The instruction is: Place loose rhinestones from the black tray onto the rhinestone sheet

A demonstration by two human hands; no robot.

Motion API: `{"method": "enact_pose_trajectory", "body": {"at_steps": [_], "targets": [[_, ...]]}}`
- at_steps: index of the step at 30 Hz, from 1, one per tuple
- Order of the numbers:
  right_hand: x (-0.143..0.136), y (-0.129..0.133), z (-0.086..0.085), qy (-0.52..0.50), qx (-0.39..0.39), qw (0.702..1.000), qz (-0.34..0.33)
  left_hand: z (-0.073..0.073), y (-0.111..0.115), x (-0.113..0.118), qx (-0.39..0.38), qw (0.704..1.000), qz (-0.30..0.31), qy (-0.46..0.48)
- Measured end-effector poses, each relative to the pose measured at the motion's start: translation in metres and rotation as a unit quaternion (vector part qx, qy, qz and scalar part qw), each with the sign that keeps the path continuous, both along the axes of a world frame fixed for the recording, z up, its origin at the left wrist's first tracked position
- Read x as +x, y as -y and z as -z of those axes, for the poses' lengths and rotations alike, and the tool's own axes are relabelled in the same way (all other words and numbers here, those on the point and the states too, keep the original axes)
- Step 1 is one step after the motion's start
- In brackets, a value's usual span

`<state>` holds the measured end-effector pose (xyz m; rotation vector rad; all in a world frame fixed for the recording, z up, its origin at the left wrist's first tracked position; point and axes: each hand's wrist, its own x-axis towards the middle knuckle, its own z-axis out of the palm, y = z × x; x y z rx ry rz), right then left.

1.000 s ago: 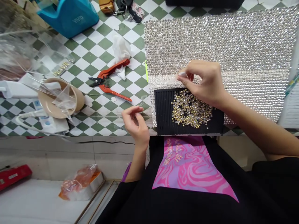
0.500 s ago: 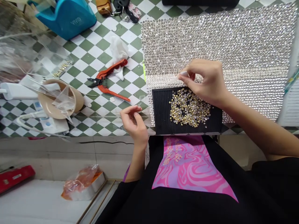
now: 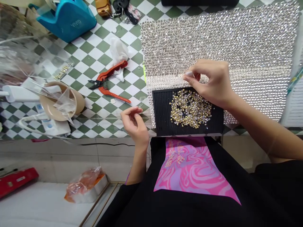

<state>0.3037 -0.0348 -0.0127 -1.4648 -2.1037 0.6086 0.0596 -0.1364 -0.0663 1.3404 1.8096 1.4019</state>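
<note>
Rhinestones point(image 3: 190, 108), gold-backed and clear, lie heaped on a black ridged tray point(image 3: 163, 110); right hand point(image 3: 213, 83) fingers pinch a thin clear pick point(image 3: 178, 81), left hand point(image 3: 134, 123) fingers loosely curled, holding nothing.

You have a matt, ribbed black plastic tray point(image 3: 163, 113) of glossy gold-backed rhinestones point(image 3: 190, 108) on a glittering, bumpy crystal-covered sheet point(image 3: 213, 41).

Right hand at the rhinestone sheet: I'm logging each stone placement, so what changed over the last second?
Very little. The right hand keeps pinching its thin whitish tool at the sheet's lower edge, just above the black tray of loose stones. The left hand stays loosely curled beside the tray. Nothing was taken up or let go; only the view shifted slightly.
</note>
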Motion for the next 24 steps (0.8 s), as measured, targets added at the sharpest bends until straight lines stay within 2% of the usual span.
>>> {"method": "enact_pose_trajectory", "body": {"at_steps": [24], "targets": [[0.019, 0.005, 0.003, -0.016, 0.027, 0.999, 0.031, 0.002, -0.002, 0.000, 0.001, 1.000, 0.000, -0.016]]}}
